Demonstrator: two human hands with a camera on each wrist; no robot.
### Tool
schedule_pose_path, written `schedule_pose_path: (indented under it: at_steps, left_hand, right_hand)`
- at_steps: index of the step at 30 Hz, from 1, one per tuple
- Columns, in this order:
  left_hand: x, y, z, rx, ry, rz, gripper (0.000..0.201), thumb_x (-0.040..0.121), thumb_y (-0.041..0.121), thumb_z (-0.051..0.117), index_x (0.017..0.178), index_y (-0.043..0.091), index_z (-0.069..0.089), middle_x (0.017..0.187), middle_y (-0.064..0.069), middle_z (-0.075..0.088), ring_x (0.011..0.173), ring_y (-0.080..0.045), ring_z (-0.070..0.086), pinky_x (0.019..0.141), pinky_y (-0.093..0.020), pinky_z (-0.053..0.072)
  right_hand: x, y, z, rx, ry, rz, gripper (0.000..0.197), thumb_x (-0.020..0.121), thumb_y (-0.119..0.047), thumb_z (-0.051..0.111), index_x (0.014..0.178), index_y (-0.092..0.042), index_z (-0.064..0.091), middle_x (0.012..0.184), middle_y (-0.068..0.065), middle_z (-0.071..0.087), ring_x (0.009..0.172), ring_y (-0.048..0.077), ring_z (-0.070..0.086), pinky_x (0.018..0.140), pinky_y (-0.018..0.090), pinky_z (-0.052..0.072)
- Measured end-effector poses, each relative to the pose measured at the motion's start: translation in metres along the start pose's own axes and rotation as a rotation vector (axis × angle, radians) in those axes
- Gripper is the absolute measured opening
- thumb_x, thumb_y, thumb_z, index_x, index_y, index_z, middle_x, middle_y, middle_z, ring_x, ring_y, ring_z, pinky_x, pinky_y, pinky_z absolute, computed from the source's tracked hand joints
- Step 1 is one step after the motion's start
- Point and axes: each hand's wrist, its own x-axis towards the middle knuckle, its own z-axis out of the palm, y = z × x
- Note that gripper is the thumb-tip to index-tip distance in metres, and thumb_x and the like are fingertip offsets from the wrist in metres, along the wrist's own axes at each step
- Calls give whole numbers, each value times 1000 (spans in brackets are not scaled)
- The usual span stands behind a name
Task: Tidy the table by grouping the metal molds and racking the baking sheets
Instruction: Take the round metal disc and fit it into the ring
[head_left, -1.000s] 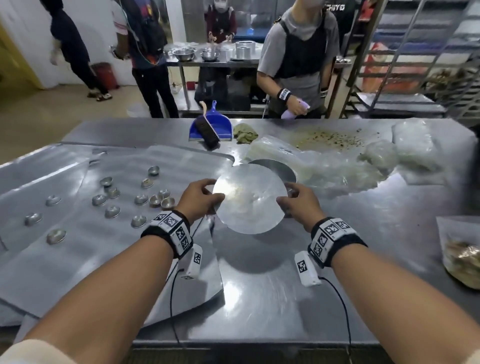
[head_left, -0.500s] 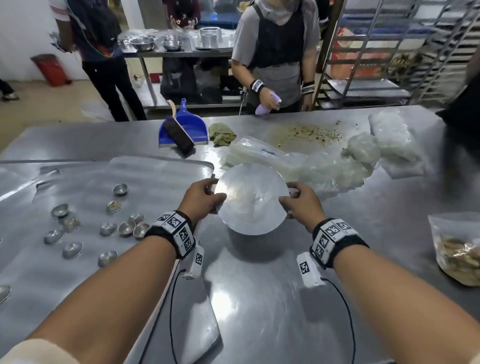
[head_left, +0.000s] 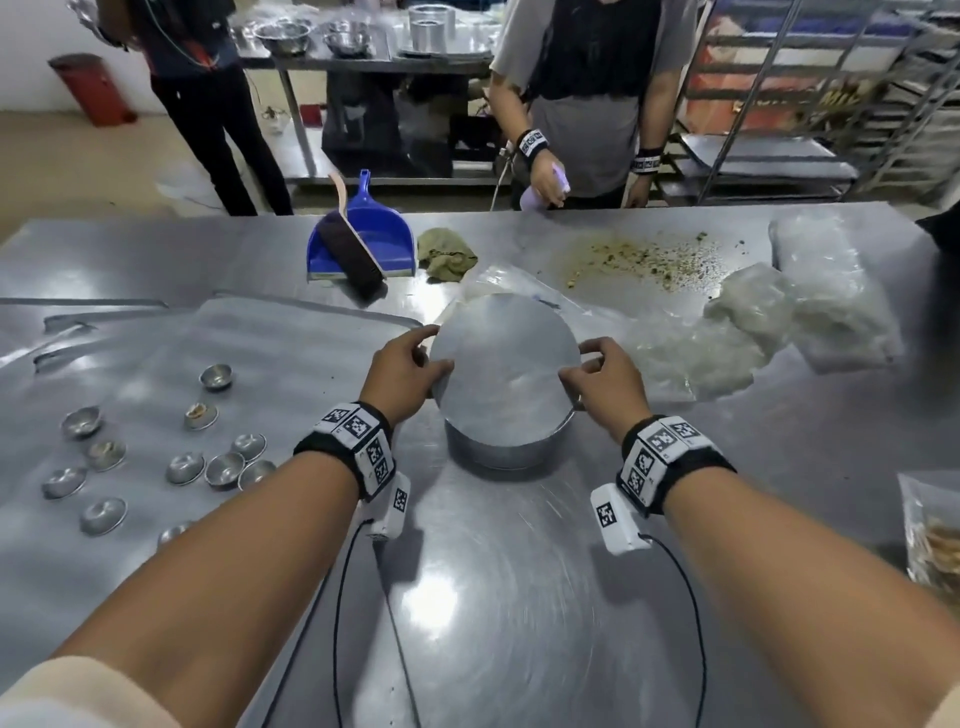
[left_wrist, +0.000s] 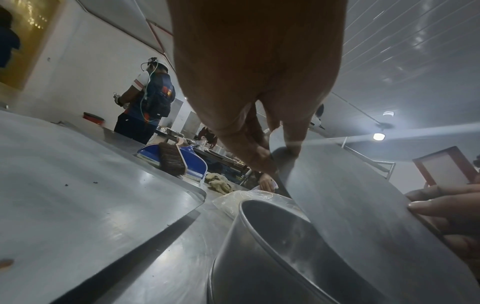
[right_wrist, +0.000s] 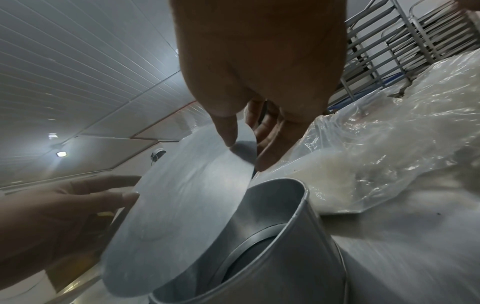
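A round metal disc (head_left: 506, 364) is held tilted over a round metal cake pan (head_left: 506, 447) on the steel table. My left hand (head_left: 410, 364) pinches the disc's left edge and my right hand (head_left: 597, 376) pinches its right edge. The left wrist view shows the disc (left_wrist: 363, 195) above the pan's open rim (left_wrist: 259, 226). In the right wrist view the disc (right_wrist: 182, 195) leans over the pan (right_wrist: 280, 226), with an inner ring visible inside. Several small metal molds (head_left: 223, 467) lie scattered on a flat baking sheet (head_left: 285, 358) at the left.
A blue dustpan (head_left: 374, 234) with a brush and a green rag (head_left: 447, 254) lie at the back. Plastic bags (head_left: 753, 322) and scattered crumbs (head_left: 649, 260) are at the right. A person (head_left: 582, 93) stands across the table; a tray rack (head_left: 831, 104) stands behind right.
The view has shifted so the molds sit further left. The disc has tilted flatter, and the pan's wall now shows below it.
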Motion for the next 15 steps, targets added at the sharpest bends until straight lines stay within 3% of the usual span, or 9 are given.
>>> schedule_pose_path:
  at_steps: [6, 12, 15]
  left_hand:
    - [16, -5, 17, 64, 59, 15, 46, 83, 29, 77, 126, 36, 65, 81, -10, 66, 77, -28, 66, 75, -48, 61]
    - [22, -14, 35, 96, 55, -11, 48, 84, 29, 77, 130, 33, 64, 84, -6, 66, 81, -26, 66, 77, -48, 60]
    - [23, -18, 41, 167, 57, -5, 43, 87, 28, 75, 129, 27, 66, 86, -6, 69, 82, -23, 66, 81, -42, 58]
  right_hand:
    - [30, 11, -2, -58, -43, -39, 31, 86, -26, 70, 113, -27, 55, 86, 4, 68, 79, 21, 69, 73, 37, 58]
    - [51, 31, 0, -134, -75, -42, 28, 90, -33, 69, 113, -25, 56, 86, 3, 68, 80, 19, 67, 72, 32, 53]
    - [56, 40, 3, -198, -81, -35, 26, 91, -37, 68, 109, -22, 57, 86, 0, 66, 80, 18, 65, 73, 30, 49]
